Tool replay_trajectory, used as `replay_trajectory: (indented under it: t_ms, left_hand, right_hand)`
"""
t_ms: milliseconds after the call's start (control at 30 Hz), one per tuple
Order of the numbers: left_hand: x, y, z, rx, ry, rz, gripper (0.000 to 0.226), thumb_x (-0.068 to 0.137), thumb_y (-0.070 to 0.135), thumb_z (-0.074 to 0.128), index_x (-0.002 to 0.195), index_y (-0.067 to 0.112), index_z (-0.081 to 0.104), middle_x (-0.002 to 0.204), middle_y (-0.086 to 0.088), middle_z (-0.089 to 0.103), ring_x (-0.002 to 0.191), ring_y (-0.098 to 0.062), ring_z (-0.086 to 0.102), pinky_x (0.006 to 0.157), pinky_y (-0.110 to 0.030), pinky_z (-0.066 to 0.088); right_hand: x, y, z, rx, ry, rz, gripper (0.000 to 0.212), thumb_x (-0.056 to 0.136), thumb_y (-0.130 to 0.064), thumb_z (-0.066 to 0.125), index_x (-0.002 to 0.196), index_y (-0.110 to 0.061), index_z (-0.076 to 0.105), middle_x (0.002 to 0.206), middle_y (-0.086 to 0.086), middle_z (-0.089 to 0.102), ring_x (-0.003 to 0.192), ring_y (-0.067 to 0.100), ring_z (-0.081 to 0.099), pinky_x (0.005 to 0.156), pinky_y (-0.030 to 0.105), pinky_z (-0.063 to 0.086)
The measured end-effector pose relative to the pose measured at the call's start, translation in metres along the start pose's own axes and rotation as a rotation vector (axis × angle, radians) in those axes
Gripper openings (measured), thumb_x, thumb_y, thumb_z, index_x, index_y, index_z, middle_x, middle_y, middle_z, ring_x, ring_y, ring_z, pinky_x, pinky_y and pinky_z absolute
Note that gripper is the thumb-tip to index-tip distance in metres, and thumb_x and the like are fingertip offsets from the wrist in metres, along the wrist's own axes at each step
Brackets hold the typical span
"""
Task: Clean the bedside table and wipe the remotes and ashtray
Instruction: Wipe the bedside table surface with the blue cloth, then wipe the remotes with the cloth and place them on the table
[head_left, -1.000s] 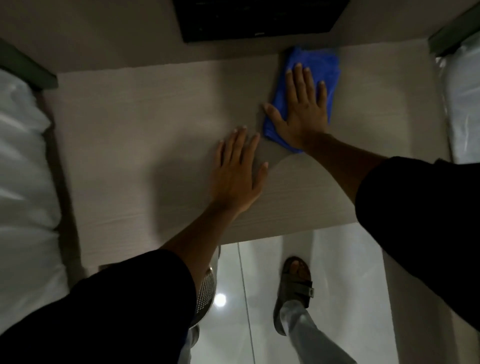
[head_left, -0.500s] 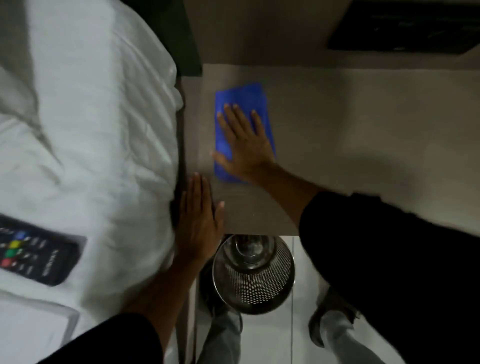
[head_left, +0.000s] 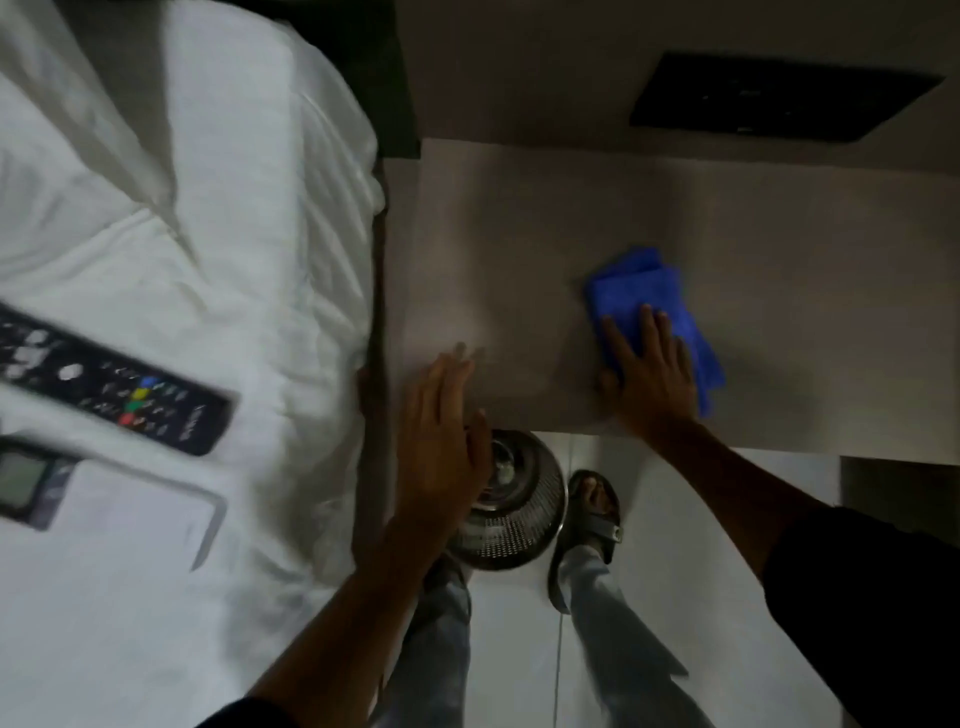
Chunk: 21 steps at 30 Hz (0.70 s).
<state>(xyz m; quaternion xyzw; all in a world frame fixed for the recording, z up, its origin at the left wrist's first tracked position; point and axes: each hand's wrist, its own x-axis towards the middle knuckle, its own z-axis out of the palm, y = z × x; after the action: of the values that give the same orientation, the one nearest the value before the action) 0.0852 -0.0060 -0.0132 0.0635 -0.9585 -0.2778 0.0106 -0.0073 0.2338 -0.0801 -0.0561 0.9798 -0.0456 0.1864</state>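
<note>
The bed (head_left: 156, 218), with its white cover, fills the space left of both hands, and the pale table (head_left: 519, 249) lies under and beyond them, its top bare apart from the cloth. Below the left hand stands a perforated metal bin (head_left: 519, 509) on the floor. A black remote (head_left: 130, 387) lies on the bed well left of the left hand, with a second device (head_left: 26, 480) showing a small screen just nearer the wearer; whether that is the other remote cannot be told, and no ashtray shows.

The right hand (head_left: 649, 384) lies flat, fingers spread, pressing the blue cloth (head_left: 639, 296) to the table near its front edge; its grip is released, pinning, not clutching. The left hand (head_left: 441, 441) is likewise unclenched and holds nothing, its fingertips at the table's front-left corner.

The step looks like wiping the tabletop. To do it well, keep the palm pressed evenly, run overlapping strokes right to the edges and corners, and refold the bunched cloth so a flat face meets the surface.
</note>
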Motion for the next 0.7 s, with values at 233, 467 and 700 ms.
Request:
replay_trajectory:
  t_ms: [233, 467, 700]
  left_hand:
    - [-0.009, 0.001, -0.108, 0.111, 0.430, -0.271, 0.033, 0.080, 0.016, 0.059, 0.114, 0.014, 0.061, 0.114, -0.011, 0.063, 0.108, -0.028, 0.056, 0.090, -0.037, 0.040]
    - [0.039, -0.049, -0.172, -0.045, 0.528, -0.990, 0.068, 0.080, 0.041, 0.066, 0.136, 0.012, 0.039, 0.136, -0.021, 0.049, 0.128, -0.037, 0.044, 0.106, -0.049, 0.039]
    - [0.067, -0.049, -0.181, -0.602, 0.576, -1.185, 0.075, 0.075, 0.004, 0.072, 0.138, 0.012, 0.032, 0.121, -0.010, 0.056, 0.101, -0.026, 0.060, 0.080, -0.041, 0.056]
  right_hand:
    - [0.006, -0.024, -0.053, 0.253, -0.069, 0.180, 0.072, 0.090, -0.002, 0.046, 0.150, -0.012, 0.008, 0.145, 0.033, 0.033, 0.130, 0.050, 0.036, 0.101, 0.053, 0.035]
    - [-0.022, -0.057, -0.113, 1.651, -0.312, 0.471, 0.034, 0.087, -0.004, 0.038, 0.103, -0.013, 0.067, 0.099, 0.015, 0.062, 0.064, 0.025, 0.066, 0.055, 0.030, 0.054]
    - [-0.037, -0.088, -0.131, 2.043, -0.520, 0.242, 0.043, 0.086, -0.009, 0.061, 0.128, 0.000, 0.052, 0.112, 0.015, 0.068, 0.094, 0.028, 0.069, 0.073, 0.037, 0.058]
